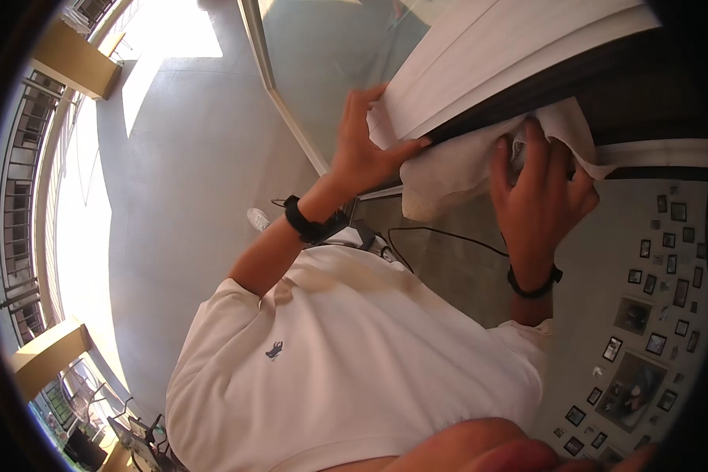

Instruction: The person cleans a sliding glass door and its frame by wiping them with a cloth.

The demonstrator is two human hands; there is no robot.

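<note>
My left hand (363, 149) grips the lower end of a white panel (480, 63) with long ridges, its thumb along the dark lower edge and its fingers on the far side. Just to the right, my right hand (544, 185) holds a whitish cloth (448, 175) bunched against the dark strip (606, 86) beneath the panel. Its fingers are bent into the folds, and part of the cloth hangs down toward my left hand. The palm of my right hand is hidden.
A glass pane (322, 71) in a pale frame stands behind my left hand. A black cable (440, 234) runs below the cloth. Many framed pictures (633, 385) hang on the wall at right. A sunlit railing (20, 189) lies at far left.
</note>
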